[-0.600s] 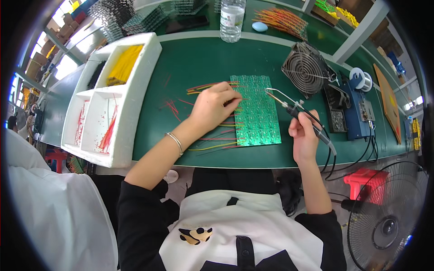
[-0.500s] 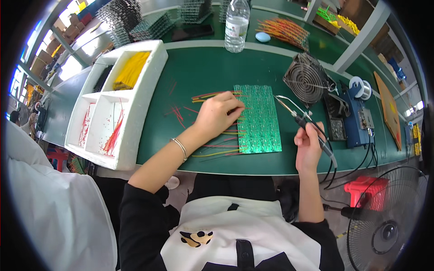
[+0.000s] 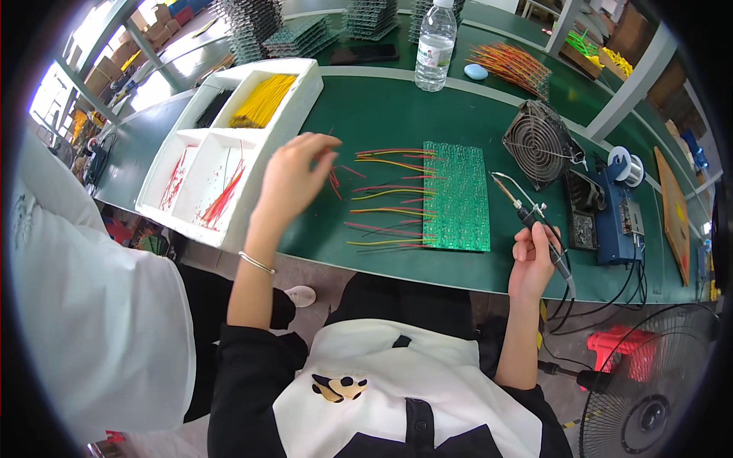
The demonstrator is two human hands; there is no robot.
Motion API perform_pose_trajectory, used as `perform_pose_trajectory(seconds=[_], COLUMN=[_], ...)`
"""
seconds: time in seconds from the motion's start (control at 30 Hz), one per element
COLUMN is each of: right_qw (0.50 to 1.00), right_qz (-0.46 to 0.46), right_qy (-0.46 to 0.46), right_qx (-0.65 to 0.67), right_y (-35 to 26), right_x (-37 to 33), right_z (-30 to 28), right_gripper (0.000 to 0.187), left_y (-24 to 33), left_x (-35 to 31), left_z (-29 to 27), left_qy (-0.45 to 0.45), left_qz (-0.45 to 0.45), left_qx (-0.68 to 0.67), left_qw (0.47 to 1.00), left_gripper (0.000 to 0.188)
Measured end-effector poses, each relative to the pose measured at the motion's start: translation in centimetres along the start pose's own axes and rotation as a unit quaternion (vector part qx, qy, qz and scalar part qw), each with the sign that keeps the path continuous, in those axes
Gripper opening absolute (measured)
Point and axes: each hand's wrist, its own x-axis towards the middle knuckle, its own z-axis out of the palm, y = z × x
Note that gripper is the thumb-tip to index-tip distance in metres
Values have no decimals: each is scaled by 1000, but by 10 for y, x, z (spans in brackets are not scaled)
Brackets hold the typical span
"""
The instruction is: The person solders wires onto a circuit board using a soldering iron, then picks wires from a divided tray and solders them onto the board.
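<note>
My left hand hovers over the table between the white foam box and some loose red wires. Its fingers are bent, with a gap between thumb and forefinger, and I see nothing in them. In my right hand is a soldering iron with a thin metal guide tube; its tip points up and left, beside the circuit board. The green circuit board panel lies flat in front of me. Red, yellow and dark wires stick out in a row from its left edge.
The foam box holds yellow, black and red wires in compartments. A metal fan, a blue soldering station and a solder spool stand right. Farther back are a water bottle and stacked boards. Another person's white sleeve is left.
My left hand has left the wires at the board's edge and moved left toward the foam box. My right hand still holds the soldering iron. The view has shifted slightly.
</note>
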Motion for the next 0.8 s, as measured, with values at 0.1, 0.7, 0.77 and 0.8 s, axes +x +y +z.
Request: perform_pose_trajectory(seconds=[0.1, 0.7, 0.77, 0.8], right_qw=[1000, 1000, 1000, 1000], right_qz=[1, -2, 0, 2], right_qy=[-18, -17, -20, -19], right_qx=[-7, 25, 22, 23], right_y=[1, 0, -1, -2], right_x=[0, 0, 0, 0], right_z=[-3, -2, -1, -1], right_gripper=[7, 15, 14, 16], left_y=[-26, -47, -42, -38], left_x=[-11, -15, -16, -16], left_z=[-12, 3, -1, -3], left_qy=[-30, -95, -84, -73], left_qz=[-28, 30, 27, 24], left_qx=[63, 264, 267, 270], left_qw=[997, 959, 960, 960], left_gripper=[13, 8, 8, 8])
